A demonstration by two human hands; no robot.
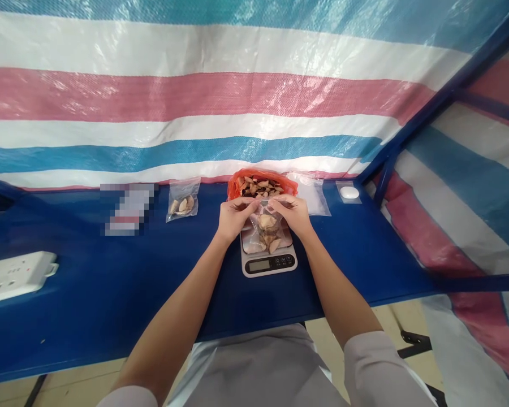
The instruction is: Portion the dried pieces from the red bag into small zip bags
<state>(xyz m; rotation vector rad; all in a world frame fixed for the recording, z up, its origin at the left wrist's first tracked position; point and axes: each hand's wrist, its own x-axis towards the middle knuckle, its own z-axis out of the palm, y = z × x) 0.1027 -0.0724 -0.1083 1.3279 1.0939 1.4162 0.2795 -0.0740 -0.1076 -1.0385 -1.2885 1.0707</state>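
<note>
Clear zip bag (266, 226) of dried slices sits on the digital kitchen scale (268, 261), mid-table. Left hand (234, 216) and right hand (292, 212) pinch its top edge. Red bag (257, 182) of slices just beyond. Filled small bag (183, 200) far left. Scale display unreadable.

blue table (89, 299) carries scale (269, 263), power strip (12, 276), orange bag (257, 182)

Glossy woven plastic tarp (237, 96), clear plastic bag (266, 226), smooth matt blue tabletop (110, 282).
</note>
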